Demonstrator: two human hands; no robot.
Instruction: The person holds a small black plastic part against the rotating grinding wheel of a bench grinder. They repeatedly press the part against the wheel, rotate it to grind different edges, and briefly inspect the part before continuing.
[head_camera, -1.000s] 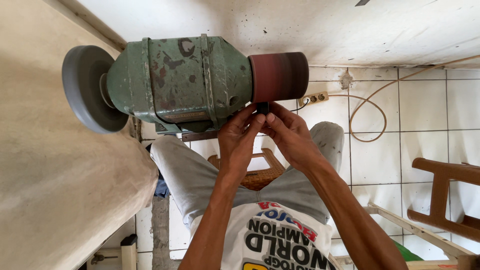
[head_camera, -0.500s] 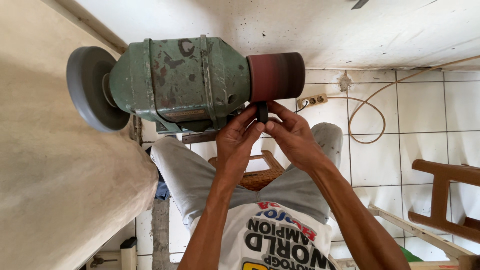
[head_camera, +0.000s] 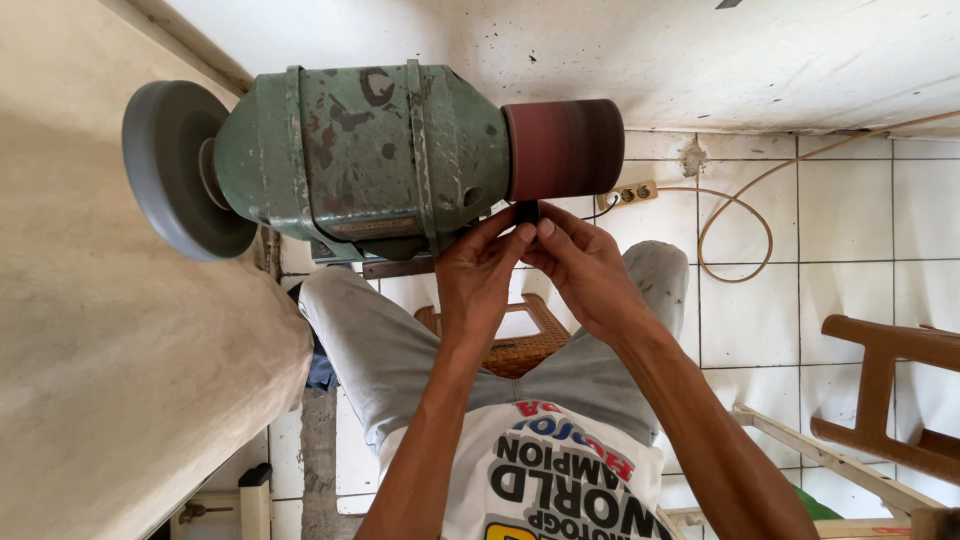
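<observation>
Pinching a small dark piece (head_camera: 527, 211) between the fingertips of both hands, the person holds it up against the underside of the reddish-brown sanding drum (head_camera: 565, 150), at about 6 o'clock on the drum.

Left hand (head_camera: 480, 270): closed on the piece from its 9 o'clock side, thumb and forefinger at its edge, wrist angled upward so that the fingers meet the drum from below.

Right hand (head_camera: 580, 265): closed on the same piece from the 3 o'clock side; the two hands touch at the fingertips, apparently to steady so small an object against the abrasive face. What the piece is cannot be told; it is mostly hidden by the fingers.

Green motor housing (head_camera: 360, 160): worn paint, rust patches, lying sideways between its two wheels.

Grey wheel (head_camera: 175, 170): at the housing's 9 o'clock end, well apart from the hands.

Woven stool (head_camera: 530, 345): beneath the hands, between the grey-trousered knees.

White tiled floor (head_camera: 850, 240): carries a socket strip (head_camera: 630, 193) and looping tan cable (head_camera: 740, 215), at 3 o'clock from the drum.

Brown wooden chair (head_camera: 885, 385): at 4 o'clock, apart.
</observation>
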